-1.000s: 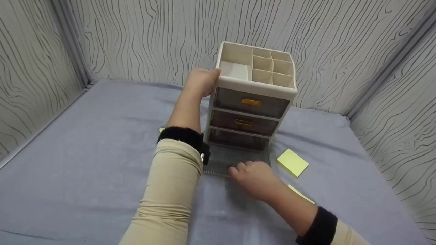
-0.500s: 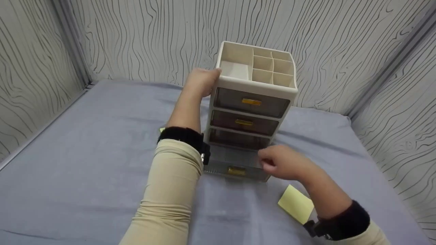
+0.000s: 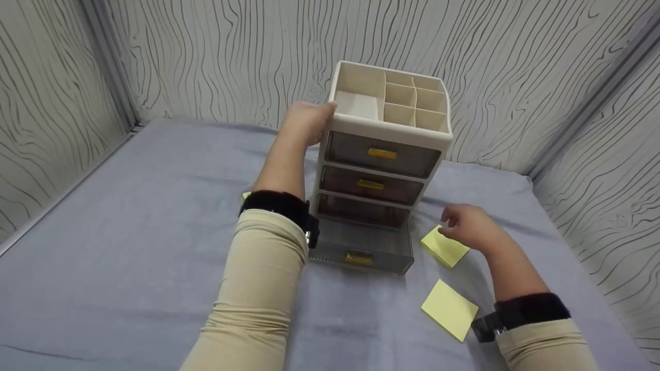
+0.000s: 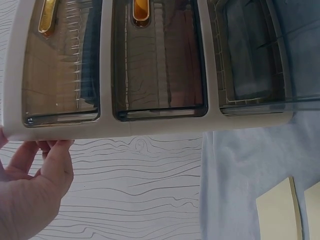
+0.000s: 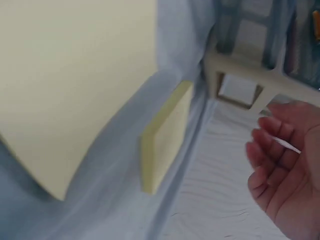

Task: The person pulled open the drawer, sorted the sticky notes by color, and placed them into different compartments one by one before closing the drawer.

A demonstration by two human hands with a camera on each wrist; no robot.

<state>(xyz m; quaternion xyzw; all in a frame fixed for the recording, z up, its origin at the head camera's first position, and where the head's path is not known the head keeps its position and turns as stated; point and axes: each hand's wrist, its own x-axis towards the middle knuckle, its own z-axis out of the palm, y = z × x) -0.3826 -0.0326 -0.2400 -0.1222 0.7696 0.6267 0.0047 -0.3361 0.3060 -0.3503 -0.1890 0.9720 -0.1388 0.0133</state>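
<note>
A cream desk organizer (image 3: 384, 131) stands at the back of the grey cloth, with an open divided top and three smoky drawers. Its bottom drawer (image 3: 361, 247) is pulled out and looks empty. My left hand (image 3: 305, 123) rests on the organizer's upper left side; in the left wrist view its fingers (image 4: 55, 167) lie straight against that side wall (image 4: 150, 129). My right hand (image 3: 466, 225) hovers over the far corner of a yellow sticky-note pad (image 3: 446, 248) right of the drawer, fingers (image 5: 272, 150) loosely curled and holding nothing. The same pad (image 5: 162, 137) shows edge-on in the right wrist view.
A second yellow pad (image 3: 449, 310) lies nearer me, by my right forearm. A sliver of a third yellow pad (image 3: 245, 196) peeks out behind my left wrist. Patterned walls (image 3: 206, 56) close in the grey cloth (image 3: 129, 232) on three sides.
My right hand left the bottom drawer's handle and moved right to the far sticky pad. The drawer stays pulled out. The left hand has not moved.
</note>
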